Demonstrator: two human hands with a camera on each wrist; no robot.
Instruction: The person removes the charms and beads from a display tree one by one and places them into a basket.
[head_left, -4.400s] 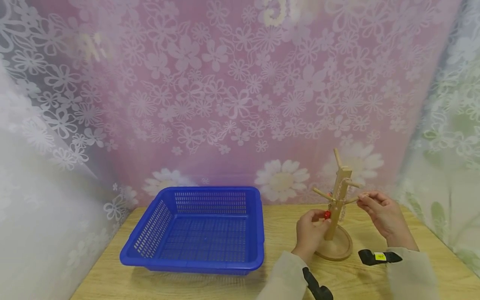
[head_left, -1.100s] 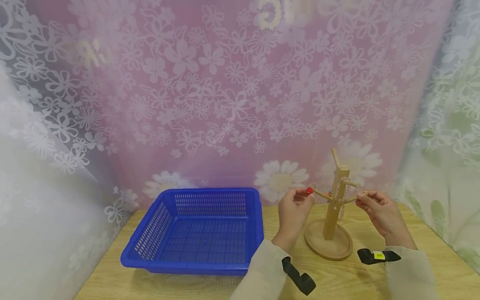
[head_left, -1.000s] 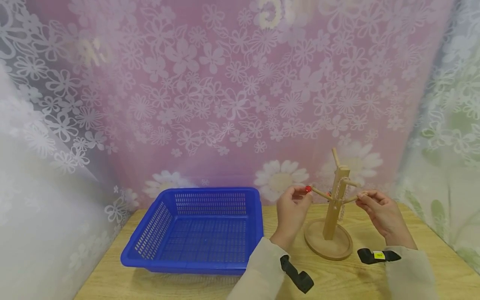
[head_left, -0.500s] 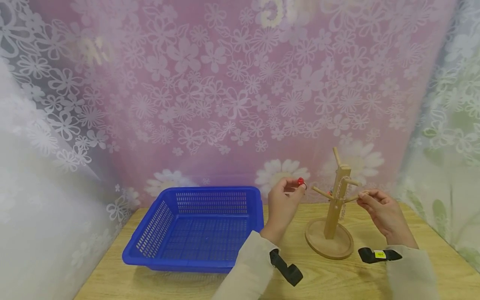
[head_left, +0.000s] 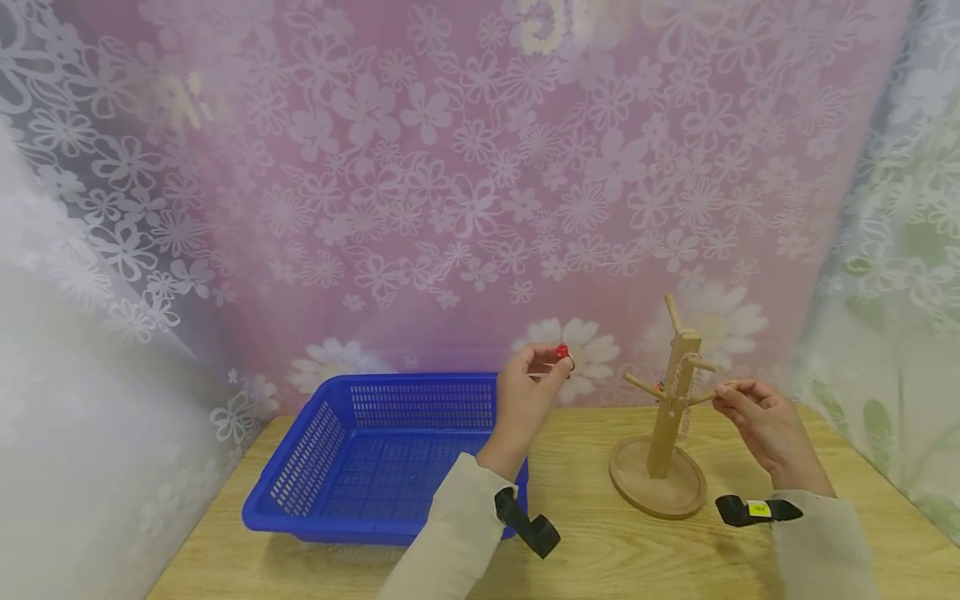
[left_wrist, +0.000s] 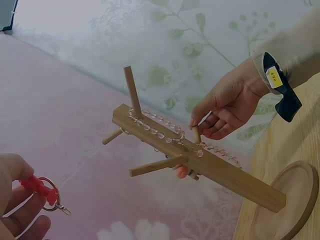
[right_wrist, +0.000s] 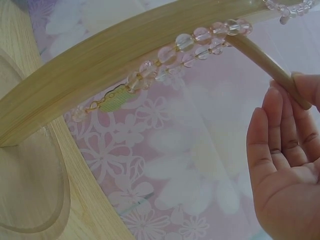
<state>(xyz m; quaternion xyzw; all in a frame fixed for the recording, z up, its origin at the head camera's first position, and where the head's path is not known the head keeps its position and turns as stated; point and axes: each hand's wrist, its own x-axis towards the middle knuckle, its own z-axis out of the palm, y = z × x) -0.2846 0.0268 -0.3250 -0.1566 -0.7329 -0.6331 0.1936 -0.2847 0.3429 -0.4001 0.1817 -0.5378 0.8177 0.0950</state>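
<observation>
My left hand (head_left: 521, 400) pinches a red keychain (head_left: 562, 352) between thumb and fingers, raised above the right edge of the blue basket. In the left wrist view the keychain's metal split ring (left_wrist: 56, 195) and small clasp stick out past the fingers. On the right, my right hand (head_left: 771, 433) pinches the tip of a peg (right_wrist: 265, 64) on the wooden stand (head_left: 664, 437). Clear pink bead bracelets (right_wrist: 186, 44) hang on the stand's pegs. A small orange-red trinket (left_wrist: 181, 171) shows behind the post, partly hidden.
A blue plastic basket (head_left: 257, 508) stands to the left on the wooden table (head_left: 577, 533), its right side partly covered by my left arm. The stand has a round base (head_left: 626, 492). A flowered curtain (head_left: 450, 208) hangs behind and at the sides.
My left hand has carried the red keychain up off the stand's left peg and leftward toward the basket. My right hand keeps its pinch on the peg; the stand has shifted only slightly.
</observation>
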